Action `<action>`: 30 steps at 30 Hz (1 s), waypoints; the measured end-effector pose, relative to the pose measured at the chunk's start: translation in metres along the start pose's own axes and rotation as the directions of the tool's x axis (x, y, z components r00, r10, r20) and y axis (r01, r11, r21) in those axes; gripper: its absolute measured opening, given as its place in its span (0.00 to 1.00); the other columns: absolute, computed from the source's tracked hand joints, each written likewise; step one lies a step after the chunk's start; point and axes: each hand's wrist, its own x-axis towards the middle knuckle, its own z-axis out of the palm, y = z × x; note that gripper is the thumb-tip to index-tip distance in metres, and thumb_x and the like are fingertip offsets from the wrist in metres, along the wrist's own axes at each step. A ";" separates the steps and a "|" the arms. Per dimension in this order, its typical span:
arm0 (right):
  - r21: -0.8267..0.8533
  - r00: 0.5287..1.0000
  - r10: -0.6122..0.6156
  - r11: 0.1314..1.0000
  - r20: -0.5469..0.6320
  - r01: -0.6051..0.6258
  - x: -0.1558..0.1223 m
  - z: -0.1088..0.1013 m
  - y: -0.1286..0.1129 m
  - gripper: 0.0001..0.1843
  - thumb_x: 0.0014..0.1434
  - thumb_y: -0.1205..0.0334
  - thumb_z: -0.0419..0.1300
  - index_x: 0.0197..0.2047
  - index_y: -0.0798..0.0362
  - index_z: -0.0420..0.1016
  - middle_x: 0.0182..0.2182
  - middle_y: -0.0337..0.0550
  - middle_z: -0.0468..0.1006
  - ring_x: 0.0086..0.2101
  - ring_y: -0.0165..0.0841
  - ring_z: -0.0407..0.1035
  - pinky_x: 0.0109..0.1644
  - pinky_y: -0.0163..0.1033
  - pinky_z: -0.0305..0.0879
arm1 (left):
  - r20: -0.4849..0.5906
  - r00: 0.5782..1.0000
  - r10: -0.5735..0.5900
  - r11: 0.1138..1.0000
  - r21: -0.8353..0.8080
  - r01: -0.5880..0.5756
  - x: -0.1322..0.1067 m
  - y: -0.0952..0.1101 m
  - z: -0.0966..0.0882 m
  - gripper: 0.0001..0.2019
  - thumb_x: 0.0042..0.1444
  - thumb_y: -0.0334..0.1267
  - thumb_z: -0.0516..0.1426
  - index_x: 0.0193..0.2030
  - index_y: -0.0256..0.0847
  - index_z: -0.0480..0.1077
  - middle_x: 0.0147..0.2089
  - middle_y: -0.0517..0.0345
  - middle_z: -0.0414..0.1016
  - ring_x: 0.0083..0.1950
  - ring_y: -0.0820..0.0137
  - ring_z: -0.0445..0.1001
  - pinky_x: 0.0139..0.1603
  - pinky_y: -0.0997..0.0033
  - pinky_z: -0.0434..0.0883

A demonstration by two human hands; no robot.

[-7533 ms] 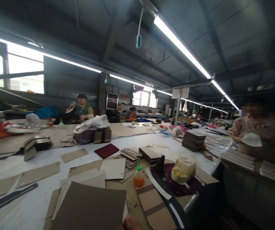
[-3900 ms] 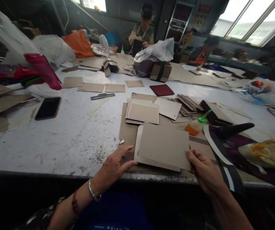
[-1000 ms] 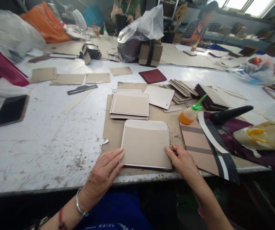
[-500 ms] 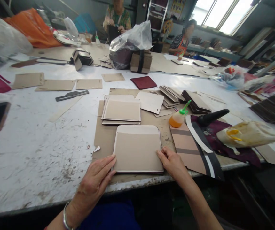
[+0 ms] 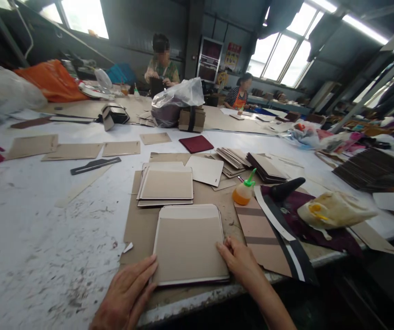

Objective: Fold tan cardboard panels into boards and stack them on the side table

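A tan cardboard panel (image 5: 188,245) with rounded far corners lies flat near the front edge of the white table (image 5: 46,238), on a larger brown sheet. My left hand (image 5: 126,293) rests open and flat against the panel's near left corner. My right hand (image 5: 240,263) presses its fingertips on the panel's right edge, fingers bent and close together, with nothing visibly held. A stack of similar panels (image 5: 166,185) lies just beyond.
An orange glue bottle with a green tip (image 5: 242,195) stands right of the panel, beside a striped template (image 5: 265,233) and a black tool (image 5: 286,188). Fanned card stacks (image 5: 252,162), a maroon cover (image 5: 196,143) and a metal ruler (image 5: 95,165) lie farther off. Two people work at the far side.
The camera has tilted up, so the panel and both hands sit lower in the picture. Both hands stay on the panel's left and right edges.
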 end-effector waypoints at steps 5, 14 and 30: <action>-0.044 1.000 -0.014 0.999 0.020 0.015 0.003 0.000 0.001 0.15 0.51 0.47 0.42 0.24 0.50 0.55 0.22 0.41 0.68 0.27 0.36 0.64 0.32 0.38 0.55 | 0.041 0.998 -0.056 0.998 0.003 0.055 0.000 0.003 -0.003 0.14 0.59 0.37 0.50 0.51 0.40 0.64 0.51 0.52 0.68 0.52 0.67 0.67 0.51 0.68 0.68; -0.076 0.999 -0.024 0.997 0.043 0.027 0.005 0.000 0.003 0.16 0.51 0.46 0.40 0.26 0.49 0.57 0.26 0.45 0.72 0.32 0.41 0.67 0.36 0.41 0.57 | 0.030 0.997 -0.074 0.994 -0.081 0.076 0.004 0.007 -0.003 0.14 0.58 0.33 0.50 0.51 0.39 0.63 0.52 0.51 0.68 0.55 0.66 0.64 0.53 0.66 0.68; -0.153 0.999 -0.041 0.987 -0.012 0.039 -0.001 -0.002 -0.005 0.12 0.55 0.53 0.45 0.27 0.51 0.61 0.25 0.42 0.72 0.30 0.37 0.68 0.33 0.36 0.56 | 0.084 0.986 -0.142 0.971 -0.184 0.156 0.002 0.010 -0.002 0.13 0.59 0.34 0.50 0.51 0.38 0.62 0.54 0.48 0.65 0.54 0.67 0.65 0.53 0.67 0.67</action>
